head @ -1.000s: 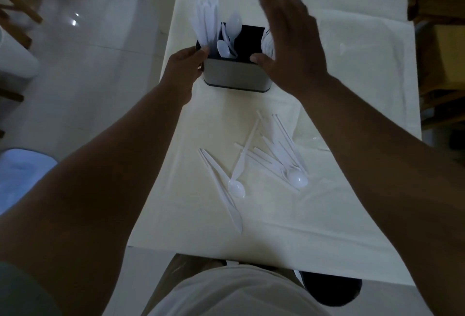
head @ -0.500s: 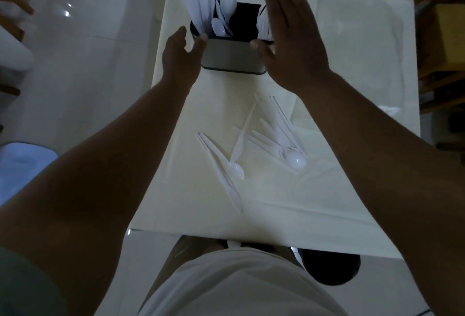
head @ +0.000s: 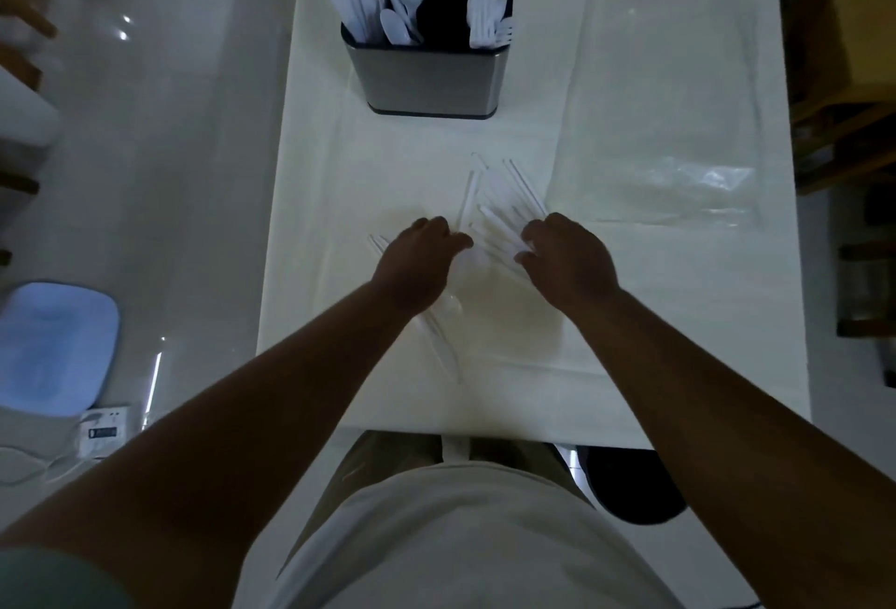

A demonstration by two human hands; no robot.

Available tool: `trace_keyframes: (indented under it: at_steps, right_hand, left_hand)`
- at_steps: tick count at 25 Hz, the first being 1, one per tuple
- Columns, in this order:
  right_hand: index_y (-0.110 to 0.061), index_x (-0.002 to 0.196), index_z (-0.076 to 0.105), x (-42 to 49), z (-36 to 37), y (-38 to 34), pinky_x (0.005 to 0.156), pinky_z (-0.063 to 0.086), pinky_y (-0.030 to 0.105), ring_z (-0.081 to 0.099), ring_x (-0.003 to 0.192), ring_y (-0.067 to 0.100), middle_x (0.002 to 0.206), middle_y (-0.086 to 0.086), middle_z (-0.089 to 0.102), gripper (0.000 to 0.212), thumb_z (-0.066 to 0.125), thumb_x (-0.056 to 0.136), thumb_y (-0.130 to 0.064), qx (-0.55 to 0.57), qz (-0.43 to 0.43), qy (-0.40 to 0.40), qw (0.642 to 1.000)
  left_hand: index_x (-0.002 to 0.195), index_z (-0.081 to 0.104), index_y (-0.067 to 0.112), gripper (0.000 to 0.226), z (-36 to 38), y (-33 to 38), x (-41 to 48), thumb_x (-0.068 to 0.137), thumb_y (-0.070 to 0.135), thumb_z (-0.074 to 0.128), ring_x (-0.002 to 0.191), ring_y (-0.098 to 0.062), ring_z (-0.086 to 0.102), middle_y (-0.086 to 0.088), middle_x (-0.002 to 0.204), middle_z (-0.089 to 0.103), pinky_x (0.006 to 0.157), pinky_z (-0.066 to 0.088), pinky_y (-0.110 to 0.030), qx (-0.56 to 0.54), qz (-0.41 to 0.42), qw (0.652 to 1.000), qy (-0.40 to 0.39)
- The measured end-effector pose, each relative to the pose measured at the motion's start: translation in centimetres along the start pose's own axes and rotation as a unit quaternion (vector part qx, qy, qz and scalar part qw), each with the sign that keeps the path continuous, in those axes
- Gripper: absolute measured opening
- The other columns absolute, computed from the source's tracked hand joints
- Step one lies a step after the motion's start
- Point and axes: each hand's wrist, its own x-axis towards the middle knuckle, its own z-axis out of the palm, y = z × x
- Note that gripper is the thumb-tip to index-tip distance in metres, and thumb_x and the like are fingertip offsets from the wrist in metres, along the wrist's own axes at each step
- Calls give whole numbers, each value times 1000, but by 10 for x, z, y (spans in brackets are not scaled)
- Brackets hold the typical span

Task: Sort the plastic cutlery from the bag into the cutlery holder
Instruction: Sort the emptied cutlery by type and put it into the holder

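While both our hands sit low over the table (head: 310, 269), we read the scene from the left. Our left hand (head: 417, 264) covers the near pieces, fingers curled down; we cannot tell whether it grips anything. A knife (head: 443, 351) runs out from under its wrist toward the near edge. Between the hands the loose pile (head: 499, 201) fans away from us, long axes pointing roughly toward the holder (head: 429, 70), which stands well beyond with knives, spoons and forks already upright in it. Our right hand (head: 567, 259) touches the pile's near ends, fingers bent, grasp unclear; it seems the nearer hand. Farther right the bag (head: 669, 89) lies flat, apparently empty.
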Motion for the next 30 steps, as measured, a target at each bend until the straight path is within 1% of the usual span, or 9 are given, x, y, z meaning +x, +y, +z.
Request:
trace_keyframes:
  at_steps: [5, 9, 12, 15, 18, 21, 24, 26, 30]
  right_hand:
    - [-14, 98, 65, 0, -3, -4, 75, 46, 35, 62, 93, 33, 99, 9, 64, 15, 64, 89, -26, 16, 25, 21, 999]
    - [-19, 96, 62, -4, -19, 2, 73, 54, 33, 65, 81, 26, 86, 4, 68, 11, 65, 86, -15, 147, 56, 9, 988]
    - [-21, 116, 67, -5, -31, 5, 77, 48, 21, 65, 79, 20, 86, 4, 70, 34, 57, 87, -4, 194, 34, 43, 980]
    - [-18, 116, 70, -1, -41, 10, 86, 51, 20, 71, 81, 15, 88, -1, 73, 39, 49, 89, 0, 235, 21, 53, 970]
    - [-25, 108, 68, 0, -45, 10, 82, 54, 29, 70, 85, 15, 88, -10, 71, 31, 58, 86, -6, 153, -8, 53, 987]
    - [-23, 97, 65, -2, -40, 2, 68, 45, 28, 65, 84, 24, 87, -2, 70, 15, 71, 84, -27, 46, -29, 51, 997]
    - [-17, 84, 69, -5, -25, 0, 61, 45, 33, 55, 81, 32, 77, 7, 59, 29, 66, 87, -46, -56, -86, 117, 988]
    - [-11, 80, 71, -4, -17, 8, 65, 49, 39, 51, 81, 34, 80, 12, 55, 33, 61, 89, -41, -81, -97, 155, 980]
    - [-3, 98, 67, 4, -19, 36, 81, 53, 40, 61, 90, 38, 99, 20, 61, 24, 46, 92, -14, 39, -33, 131, 990]
  left_hand:
    - [106, 71, 13, 28, -7, -5, 7, 83, 0, 62, 91, -33, 55, -12, 98, 58, 67, 48, -38, 28, 26, 999, -27]
    - [89, 72, 13, 19, -12, -10, 14, 72, 9, 79, 87, -31, 56, -9, 93, 60, 67, 50, -39, 74, 117, 990, -15]
    - [93, 68, 12, 16, -20, -8, 18, 77, 13, 72, 92, -31, 59, -7, 91, 66, 83, 46, -40, 105, 193, 975, 26]
    - [101, 63, 15, 21, -34, -6, 19, 89, 20, 48, 80, -28, 58, -6, 85, 61, 83, 42, -40, 109, 162, 979, 53]
    - [107, 61, 13, 25, -45, -16, 6, 84, 9, 53, 74, -29, 58, -8, 91, 58, 72, 46, -41, 71, 116, 990, 30]
    - [101, 70, 10, 29, -47, -35, -13, 75, 0, 60, 76, -32, 61, -10, 93, 59, 71, 50, -37, 35, 106, 994, -22]
    - [102, 74, 15, 23, -40, -43, -23, 82, 7, 66, 88, -31, 62, -9, 100, 64, 78, 50, -37, 68, 121, 986, -95]
    - [101, 74, 18, 19, -34, -43, -22, 84, 13, 66, 89, -31, 59, -7, 98, 64, 79, 49, -38, 97, 137, 978, -124]
    - [98, 70, 18, 14, -33, -38, -14, 85, 19, 64, 98, -27, 55, -2, 97, 66, 84, 47, -40, 113, 144, 975, -126]
